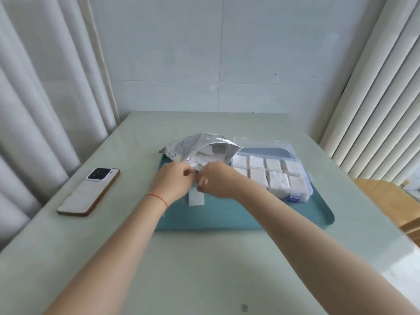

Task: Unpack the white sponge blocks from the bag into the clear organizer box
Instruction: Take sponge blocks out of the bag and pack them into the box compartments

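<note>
Both forearms reach in from the near edge of the pale green surface (204, 269); the left hand (173, 180) and right hand (216, 180) meet at the mouth of the bag (200, 146), which lies on the teal mat (227, 217) with its opening towards the person; the fingers of both hands are curled in and appear to pinch something small at the near lip of the bag, though motion blur hides exactly what, and whether it is the plastic or a block I cannot tell; one white sponge block (196, 198) lies on the mat just below the hands; more white pieces show inside the bag; the clear organizer box (272, 173) sits just to the right, lid open, its visible compartments already holding blocks.

Likely risks, as I judge them: a sharp tug at the lip could tip the light bag and spill blocks onto the mat; the loose block under the wrists could be swept off; the right forearm passes close to the box and might nudge it; the phone (88, 192) lies well apart to the left.
</note>
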Tool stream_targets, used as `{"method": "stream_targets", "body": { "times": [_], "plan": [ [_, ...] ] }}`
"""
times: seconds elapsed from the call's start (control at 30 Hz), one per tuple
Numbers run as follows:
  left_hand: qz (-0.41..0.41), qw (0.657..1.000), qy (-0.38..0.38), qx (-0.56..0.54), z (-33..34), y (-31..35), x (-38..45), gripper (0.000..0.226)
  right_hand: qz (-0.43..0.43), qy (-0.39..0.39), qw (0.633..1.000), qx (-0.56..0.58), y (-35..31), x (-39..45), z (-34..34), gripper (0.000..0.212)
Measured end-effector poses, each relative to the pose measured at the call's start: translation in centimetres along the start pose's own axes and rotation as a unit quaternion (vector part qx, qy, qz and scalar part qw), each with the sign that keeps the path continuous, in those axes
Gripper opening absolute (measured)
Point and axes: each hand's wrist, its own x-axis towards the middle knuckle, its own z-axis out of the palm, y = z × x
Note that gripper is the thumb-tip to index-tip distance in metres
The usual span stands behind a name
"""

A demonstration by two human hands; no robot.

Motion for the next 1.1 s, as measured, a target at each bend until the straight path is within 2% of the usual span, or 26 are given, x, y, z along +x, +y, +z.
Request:
{"method": "stream_targets", "body": {
  "times": [0.07, 0.13, 0.3, 0.47, 0.6, 0.77, 0.9, 0.97, 1.1],
  "plan": [
    [-0.023, 0.999, -0.037, 0.019, 0.1, -1.6, -0.3, 0.017, 0.009, -0.06, 0.997, -0.042, -0.9, 0.9, 1.0, 0.028],
    [-0.028, 0.997, -0.053, 0.039, 0.4, -2.5, -0.4, 0.005, 0.017, -0.079, 0.996, -0.03, -1.4, 1.4, 1.4, 0.034],
    [-0.024, 0.992, -0.099, 0.076, 0.5, -2.4, 0.1, 0.023, 0.018, -0.097, 0.995, 0.004, -1.1, 1.4, 0.6, 0.047],
    [-0.02, 0.996, -0.085, -0.034, 0.5, -1.9, -0.4, 0.031, 0.029, -0.051, 0.996, 0.064, 0.8, 0.7, -0.3, 0.021],
    [0.004, 0.995, -0.051, -0.09, 0.9, 0.4, -0.2, 0.02, 0.05, 0.006, 0.988, 0.149, 2.2, -1.4, -3.0, 0.028],
    [0.043, 0.984, -0.051, -0.166, 3.4, 6.3, 0.8, 0.024, 0.076, 0.097, 0.972, 0.202, 7.2, -5.0, -5.7, 0.008],
    [0.084, 0.989, -0.057, -0.104, 7.4, 10.9, 1.8, 0.019, 0.129, 0.116, 0.955, 0.241, 13.6, -9.0, -6.3, 0.006],
    [0.119, 0.99, -0.06, -0.055, 9.4, 12.6, 2.0, 0.014, 0.166, 0.109, 0.947, 0.253, 16.4, -10.7, -6.2, 0.005],
    [0.174, 0.979, -0.109, -0.009, 11.9, 14.4, 2.1, 0.012, 0.186, 0.074, 0.948, 0.248, 19.4, -12.0, -5.6, 0.004]
  ]
}}
